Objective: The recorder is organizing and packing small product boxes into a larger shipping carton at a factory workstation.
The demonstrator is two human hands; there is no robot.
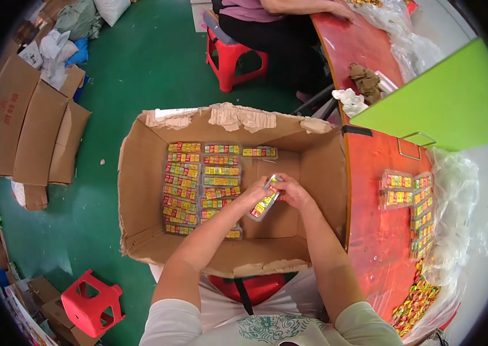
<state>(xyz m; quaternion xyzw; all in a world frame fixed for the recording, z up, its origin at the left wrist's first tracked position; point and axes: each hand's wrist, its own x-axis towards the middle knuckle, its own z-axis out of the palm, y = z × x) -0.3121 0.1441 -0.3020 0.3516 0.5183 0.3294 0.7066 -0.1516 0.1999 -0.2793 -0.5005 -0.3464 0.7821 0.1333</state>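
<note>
Over the right part of an open cardboard box [325,190], my left hand [257,191] and my right hand [291,191] grip one clear plastic pack [264,205] of small yellow, red and green pieces. The pack is tilted, with its lower end toward me. Fingers of both hands close round its upper part. Inside the box, similar packs [181,187] lie in two columns on the left, and a single pack [259,152] starts a third column at the far wall. My left forearm hides some of the near packs in the second column.
On the red table [371,207] to the right lie more filled packs [398,188], a heap of loose colourful pieces [417,300] and plastic sheeting [454,213]. A green panel [446,98] stands there. Another person sits on a red stool [229,60]. A second stool [91,303] and cartons [19,121] stand left.
</note>
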